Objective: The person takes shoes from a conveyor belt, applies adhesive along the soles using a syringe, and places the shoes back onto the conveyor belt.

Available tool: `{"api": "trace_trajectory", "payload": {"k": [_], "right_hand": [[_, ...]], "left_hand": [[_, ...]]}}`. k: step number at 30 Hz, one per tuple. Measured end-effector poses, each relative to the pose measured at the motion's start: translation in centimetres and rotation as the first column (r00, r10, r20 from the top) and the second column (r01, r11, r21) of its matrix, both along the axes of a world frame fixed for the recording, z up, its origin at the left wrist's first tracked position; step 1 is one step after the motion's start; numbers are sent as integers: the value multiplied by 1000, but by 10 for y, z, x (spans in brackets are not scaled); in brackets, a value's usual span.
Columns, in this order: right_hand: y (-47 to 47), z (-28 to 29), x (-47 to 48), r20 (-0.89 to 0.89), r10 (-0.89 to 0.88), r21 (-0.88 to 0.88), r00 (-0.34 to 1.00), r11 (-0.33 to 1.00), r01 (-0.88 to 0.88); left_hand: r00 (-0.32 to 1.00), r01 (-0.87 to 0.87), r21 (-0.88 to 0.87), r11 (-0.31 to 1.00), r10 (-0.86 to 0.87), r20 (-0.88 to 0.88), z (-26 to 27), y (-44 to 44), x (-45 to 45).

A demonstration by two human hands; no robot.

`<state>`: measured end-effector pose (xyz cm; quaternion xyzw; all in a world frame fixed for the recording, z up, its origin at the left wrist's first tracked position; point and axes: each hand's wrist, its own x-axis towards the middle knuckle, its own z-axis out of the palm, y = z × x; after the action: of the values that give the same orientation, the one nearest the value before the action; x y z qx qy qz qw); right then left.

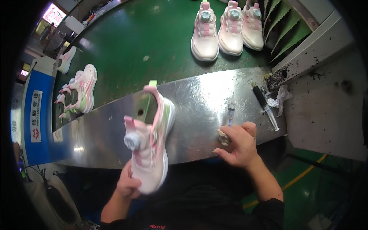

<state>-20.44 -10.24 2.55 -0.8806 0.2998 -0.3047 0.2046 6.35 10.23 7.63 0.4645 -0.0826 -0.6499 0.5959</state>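
My left hand grips a pale pink and white sneaker by its toe end. The shoe is tilted above the metal table edge, its round lacing dial facing up and its heel away from me. Over the metal strip, my right hand has thumb and fingers apart. A small lump of tan material lies by its fingertips; whether they touch it is hard to tell. Just beyond those fingers is a clear syringe, its near end hidden by the hand.
A dark-filled syringe and crumpled white tissue lie at the right. Three similar sneakers stand on the green conveyor belt at the back, more sneakers at the left. A stained metal frame borders the right side.
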Motion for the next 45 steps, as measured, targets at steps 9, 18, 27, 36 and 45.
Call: {"api": "trace_trajectory", "payload": {"k": [9,18,27,36,45], "right_hand": [[4,3,8,-79,-37,-24,996,999,35],[4,-2,-2,-31,-50,-7,998,999,50],[0,-8,9,-15,-47,-33,999,998,47],[8,-13,7,-13,-69,-79,998,995,68],[11,-17,14,22,-51,-33,998,998,52]], "left_hand": [[878,182,-200,963,-67,475,-38,-250,93],[804,257,28,966,-230,548,-71,-288,80],[360,-596,-273,755,556,750,-69,-32,244],[226,-348,-383,856,473,852,-74,-102,284],[431,-326,-260,909,388,815,-22,-56,225]]}}
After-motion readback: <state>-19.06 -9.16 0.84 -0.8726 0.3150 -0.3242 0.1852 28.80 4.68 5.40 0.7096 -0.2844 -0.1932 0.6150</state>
